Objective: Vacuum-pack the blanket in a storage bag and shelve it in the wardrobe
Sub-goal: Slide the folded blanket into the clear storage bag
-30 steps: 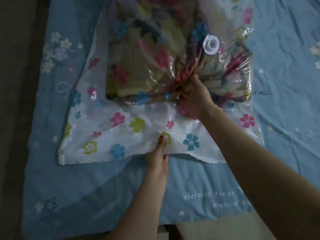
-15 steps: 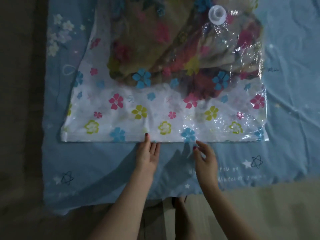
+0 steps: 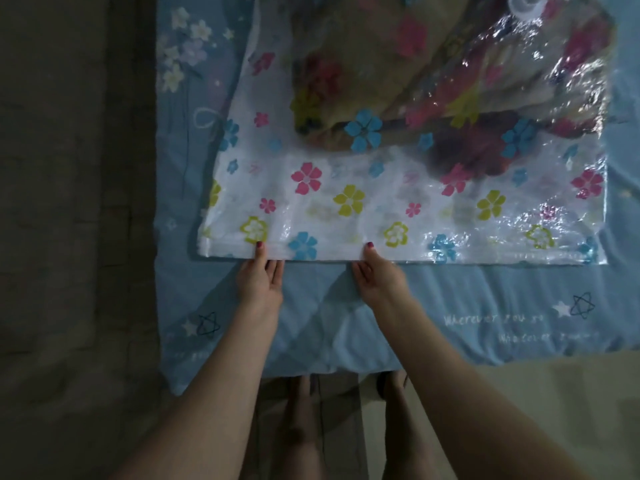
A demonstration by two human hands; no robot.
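— Where's the blanket [image 3: 398, 74] now?

— Inside the bag [image 3: 346, 202], which lies flat on the bed [image 3: 346, 306]. The blanket fills the far part of the bag; you can see its folds through the clear plastic. The near part of the bag looks flat, just white plastic printed with pink, blue and yellow flowers.

— And the hands?

— Both at the bag's near edge, side by side but apart. The left hand [image 3: 259, 278] is toward the left end of that edge, its thumb lying on top of the plastic and its fingers running under the edge, so it pinches the strip. The right hand [image 3: 379, 275] is around the middle of the edge and does the same: thumb on top, fingers below, the edge caught between them.

— Is the bag's edge sealed?

— I can't tell from here. It lies straight across the bed, with a glossy band running along it.

— Anything else on the bag?

— A round white valve [image 3: 526, 5] at the far right, partly cut off at the top of view, sitting over the blanket. The plastic around it is wrinkled and shiny.

— And the bed?

— Covered in a light blue quilted sheet with stars, flowers and some white lettering near the right. The person stands at the bed's near side; bare legs [image 3: 301, 427] show below it, on the floor [image 3: 554, 393].
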